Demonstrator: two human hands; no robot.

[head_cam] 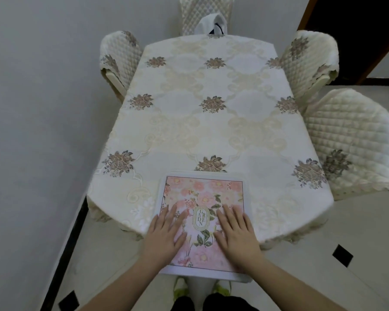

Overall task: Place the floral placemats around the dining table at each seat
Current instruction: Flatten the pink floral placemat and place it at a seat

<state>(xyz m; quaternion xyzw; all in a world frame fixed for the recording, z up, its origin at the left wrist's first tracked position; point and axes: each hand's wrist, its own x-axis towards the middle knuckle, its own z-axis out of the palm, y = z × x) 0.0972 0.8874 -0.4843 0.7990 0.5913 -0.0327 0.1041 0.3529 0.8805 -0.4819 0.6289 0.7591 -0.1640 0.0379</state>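
A pink floral placemat (202, 194) with a white border and a "GARDEN" oval label lies at the near end of the dining table (207, 122), its near edge hanging over the table's edge. I cannot tell whether it is one mat or a stack. My left hand (165, 232) rests flat on its left half, fingers straight. On its right half my right hand (236, 232) lies flat, fingers spread. The table wears a cream cloth with embroidered flowers.
Quilted cream chairs stand around the table: one at the far left (119, 55), one at the far end (204, 12), two on the right (310, 59) (350, 140). A white folded cloth (211, 24) sits at the far end. A wall runs close along the left.
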